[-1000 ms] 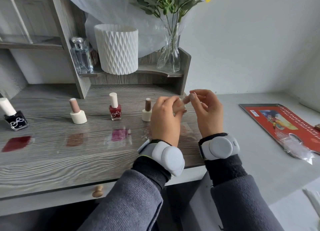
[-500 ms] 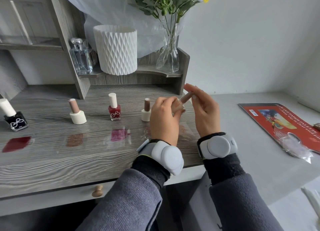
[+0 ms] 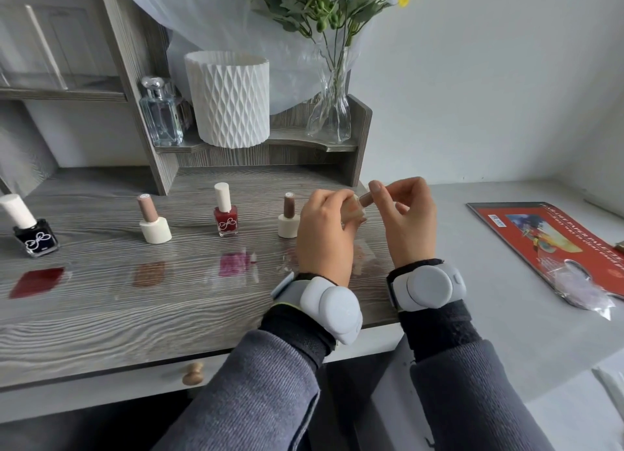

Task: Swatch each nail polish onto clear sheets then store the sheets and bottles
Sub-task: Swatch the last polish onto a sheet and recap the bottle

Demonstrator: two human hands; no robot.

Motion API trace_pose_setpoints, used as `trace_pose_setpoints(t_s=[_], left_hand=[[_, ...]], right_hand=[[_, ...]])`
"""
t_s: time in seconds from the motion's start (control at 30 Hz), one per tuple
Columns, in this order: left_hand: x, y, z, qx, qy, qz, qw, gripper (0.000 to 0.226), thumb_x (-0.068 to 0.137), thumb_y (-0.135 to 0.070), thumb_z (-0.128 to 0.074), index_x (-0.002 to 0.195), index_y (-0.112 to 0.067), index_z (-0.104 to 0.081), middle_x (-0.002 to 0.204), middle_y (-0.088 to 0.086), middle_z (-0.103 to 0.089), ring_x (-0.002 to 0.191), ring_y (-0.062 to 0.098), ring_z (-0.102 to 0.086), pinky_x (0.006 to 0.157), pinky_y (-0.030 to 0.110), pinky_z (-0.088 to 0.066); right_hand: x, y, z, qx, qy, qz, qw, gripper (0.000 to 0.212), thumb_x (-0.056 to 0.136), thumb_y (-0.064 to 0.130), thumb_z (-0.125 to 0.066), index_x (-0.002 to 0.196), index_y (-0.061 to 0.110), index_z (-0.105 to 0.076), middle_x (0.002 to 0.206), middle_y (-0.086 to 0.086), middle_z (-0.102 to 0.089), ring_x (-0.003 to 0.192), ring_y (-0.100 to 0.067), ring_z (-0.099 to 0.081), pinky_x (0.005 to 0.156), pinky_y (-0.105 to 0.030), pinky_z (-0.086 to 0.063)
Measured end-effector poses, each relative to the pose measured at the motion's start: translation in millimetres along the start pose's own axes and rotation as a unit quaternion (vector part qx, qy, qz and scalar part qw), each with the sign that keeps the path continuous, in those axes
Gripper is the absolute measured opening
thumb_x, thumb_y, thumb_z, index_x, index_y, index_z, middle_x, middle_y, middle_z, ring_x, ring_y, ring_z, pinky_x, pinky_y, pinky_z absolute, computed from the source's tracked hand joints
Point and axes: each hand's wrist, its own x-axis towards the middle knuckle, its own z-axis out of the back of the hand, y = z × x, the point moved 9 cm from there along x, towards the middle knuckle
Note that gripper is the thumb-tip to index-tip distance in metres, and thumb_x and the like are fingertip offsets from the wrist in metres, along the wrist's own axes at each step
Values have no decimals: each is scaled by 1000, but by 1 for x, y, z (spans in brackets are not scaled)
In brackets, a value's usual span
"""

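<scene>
My left hand [image 3: 324, 227] grips a cream nail polish bottle [image 3: 353, 211] tilted above the desk's right end. My right hand [image 3: 403, 214] pinches its brown cap [image 3: 365, 199] at the bottle's neck. On the wooden desk stand a black bottle [image 3: 35, 238], a cream bottle with tan cap [image 3: 153, 224], a red bottle [image 3: 225, 216] and a cream bottle with brown cap [image 3: 288, 219]. In front of them lie clear sheets with a dark red swatch [image 3: 37, 281], a brown swatch [image 3: 148, 273] and a pink swatch [image 3: 234, 265]. A further sheet [image 3: 363, 260] lies partly hidden under my hands.
A shelf unit at the back holds a perfume bottle [image 3: 162, 113], a white ribbed pot [image 3: 228, 99] and a glass vase with flowers [image 3: 329, 113]. A red paper palette pad [image 3: 553, 241] with a plastic wrapper [image 3: 580, 285] lies on the grey counter at right. A drawer knob [image 3: 192, 374] sits below the desk edge.
My right hand lifted the cap end up and away half a second ago, then came back down to the bottle's neck. My left hand holds the bottle in nearly the same spot.
</scene>
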Motion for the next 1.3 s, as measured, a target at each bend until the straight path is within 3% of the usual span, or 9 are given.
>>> trace_pose_setpoints(t_s=[0.07, 0.2, 0.3, 0.5, 0.63, 0.73, 0.97, 1.1, 1.3], left_hand=[[0, 0, 0, 0, -3, 0, 1000, 34, 81, -15, -73, 115, -13, -65, 108, 2, -59, 100, 18, -56, 81, 19, -37], [0, 1, 1, -1, -14, -2, 1000, 36, 81, -15, -73, 115, -10, -65, 107, 5, -60, 100, 21, -57, 81, 20, -37], [0, 2, 1, 2, -11, 1, 1000, 36, 81, -15, -73, 116, -10, -65, 108, 4, -60, 100, 21, -57, 81, 19, -36], [0, 2, 2, -3, -10, 5, 1000, 37, 82, -15, -72, 118, -10, -64, 109, 4, -59, 100, 19, -56, 81, 18, -35], [0, 1, 2, -4, -5, 5, 1000, 35, 81, -15, -73, 115, -11, -65, 107, 3, -59, 99, 18, -55, 81, 21, -39], [0, 2, 0, 1, 2, 7, 1000, 34, 81, -16, -73, 114, -13, -65, 107, 1, -59, 98, 16, -55, 79, 17, -35], [0, 2, 2, 1, -5, 7, 1000, 31, 83, -17, -72, 113, -12, -66, 106, 2, -59, 97, 18, -56, 80, 19, -36], [1, 5, -1, -3, 5, 20, 1000, 34, 81, -18, -74, 114, -12, -65, 104, 3, -58, 95, 18, -56, 79, 20, -38], [0, 8, -8, 20, 41, 30, 998, 25, 82, -22, -72, 104, -12, -67, 102, 5, -57, 92, 20, -56, 77, 24, -38]], right_hand=[[0, -1, -2, 17, 2, 4, 1000, 18, 90, 28, -66, 98, 21, -52, 89, 18, -64, 86, 3, -60, 91, -35, -47], [0, 4, -12, 58, 55, 40, 996, 32, 96, 8, -42, 125, 17, -53, 121, -4, -64, 116, -6, -59, 98, -21, -42], [0, 4, -14, 59, 65, 51, 995, 36, 97, -6, -38, 123, 10, -58, 113, -2, -68, 116, -13, -61, 101, -25, -44], [-1, 8, -9, 41, 46, 53, 997, 26, 97, 0, -50, 110, 16, -68, 99, 4, -73, 104, -12, -67, 95, -26, -48], [-2, 12, -7, 14, 40, 52, 998, 13, 95, 9, -58, 101, 15, -68, 85, 11, -71, 91, 3, -64, 83, -8, -42], [-2, 8, -6, -4, 36, 37, 999, 1, 93, 15, -62, 92, 14, -63, 78, 13, -68, 82, 8, -59, 80, -6, -37], [-1, 4, -12, 16, 67, 31, 997, 19, 95, 10, -58, 114, 9, -64, 101, -1, -73, 101, -7, -66, 91, -17, -47], [-1, 6, -10, -4, 68, 46, 997, 15, 95, 6, -57, 105, 9, -68, 91, 3, -74, 94, -6, -69, 88, -19, -50], [-2, 4, -9, -31, 54, 39, 997, 22, 92, 8, -63, 91, 30, -67, 78, 19, -70, 84, 5, -68, 82, -12, -48]])
